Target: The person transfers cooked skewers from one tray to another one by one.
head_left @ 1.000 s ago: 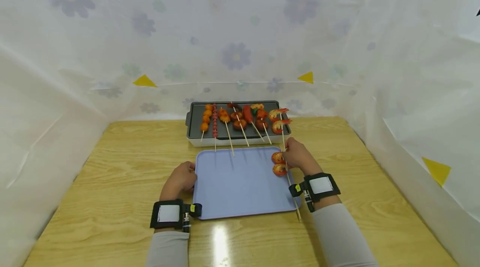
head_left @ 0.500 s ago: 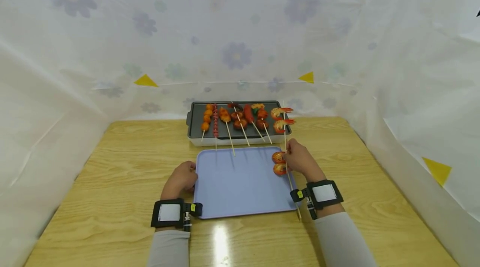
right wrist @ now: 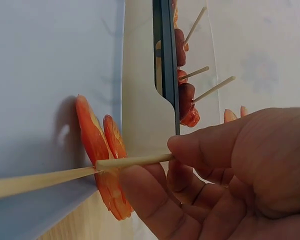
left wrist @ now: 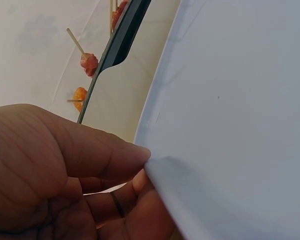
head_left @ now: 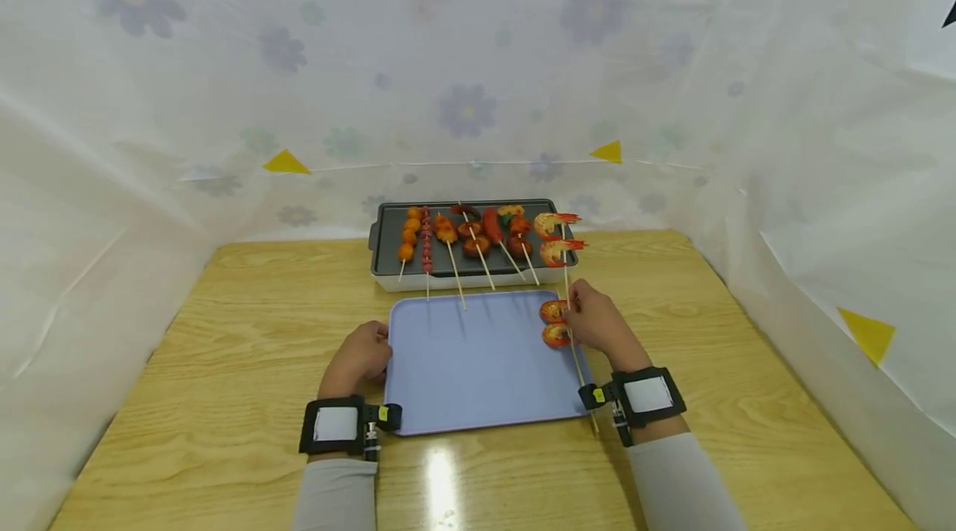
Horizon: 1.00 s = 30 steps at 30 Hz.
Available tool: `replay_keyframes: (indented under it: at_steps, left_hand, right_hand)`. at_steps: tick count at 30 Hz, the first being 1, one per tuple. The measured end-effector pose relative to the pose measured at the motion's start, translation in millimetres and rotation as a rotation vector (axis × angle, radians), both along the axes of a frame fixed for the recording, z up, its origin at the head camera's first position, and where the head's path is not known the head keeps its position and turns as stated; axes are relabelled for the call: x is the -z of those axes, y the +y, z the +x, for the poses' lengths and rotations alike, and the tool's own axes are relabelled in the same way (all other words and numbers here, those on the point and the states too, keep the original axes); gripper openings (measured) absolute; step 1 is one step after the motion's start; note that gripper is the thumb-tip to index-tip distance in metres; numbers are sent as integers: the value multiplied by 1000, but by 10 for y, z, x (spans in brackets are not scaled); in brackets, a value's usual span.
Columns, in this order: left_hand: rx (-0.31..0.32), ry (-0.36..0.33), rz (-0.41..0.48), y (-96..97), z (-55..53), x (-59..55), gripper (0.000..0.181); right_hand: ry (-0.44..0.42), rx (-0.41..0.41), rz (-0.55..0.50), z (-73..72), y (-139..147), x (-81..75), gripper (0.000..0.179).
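Stick (right wrist: 132,161) is what my right hand (head_left: 597,319) has, pinched between my thumb and a finger. Two far shrimps (head_left: 562,253) are on the end that points away from me, at the right end of the grill (head_left: 390,249). I can't tell if they touch it. The other end comes back toward me, past my wrist. Two near shrimps (head_left: 554,312) are just beside my fingers, on or over the right side of the tray (head_left: 478,365). I can't tell if they share my stick.

My left hand (head_left: 366,351) holds the tray's left edge, thumb on top of the rim, other fingers bent under it. The tray is light blue with round corners. It is in front of the grill, over the table (head_left: 246,332).

Six sticks of food lie in a row on the grill. From the left I see orange balls (head_left: 410,234), pink bits (head_left: 426,247), an orange lump (head_left: 445,229), brown rounds (head_left: 475,246), a red sausage (head_left: 493,226) and a mixed one (head_left: 519,226) with some green. Their thin ends poke out toward me. Behind it all hangs a pale sheet (head_left: 466,109) with flowers and yellow flags (head_left: 286,162).
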<state>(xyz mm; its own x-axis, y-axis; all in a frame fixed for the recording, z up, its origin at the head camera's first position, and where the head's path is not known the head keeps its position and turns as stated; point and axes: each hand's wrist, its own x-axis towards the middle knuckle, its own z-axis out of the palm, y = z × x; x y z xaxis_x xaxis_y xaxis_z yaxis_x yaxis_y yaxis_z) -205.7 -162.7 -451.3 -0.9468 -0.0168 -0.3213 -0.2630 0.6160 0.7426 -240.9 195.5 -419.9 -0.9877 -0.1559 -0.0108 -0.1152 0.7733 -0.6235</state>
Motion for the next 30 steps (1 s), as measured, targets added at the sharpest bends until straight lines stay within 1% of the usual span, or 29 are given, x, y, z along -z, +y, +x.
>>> replay_keyframes:
  at_steps: [6, 12, 17, 20, 25, 30]
  left_hand:
    - [-7, 2, -1, 6, -1, -13, 41]
    - [-7, 4, -6, 12, 3, -25, 41]
    - [-7, 4, -7, 19, 4, -23, 40]
    - [-13, 0, -4, 18, 6, -15, 41]
    - [-10, 18, -14, 7, 5, 11, 40]
    - [-10, 20, -23, 8, -12, 34, 40]
  right_hand:
    - [88, -7, 41, 16, 24, 19, 15]
    - [94, 13, 56, 64, 27, -13, 15]
    - [121, 16, 54, 99, 22, -53, 15]
    - [135, 22, 47, 107, 21, -60, 14]
    - [134, 29, 34, 116, 22, -59, 13]
    - [132, 19, 49, 142, 23, -63, 10]
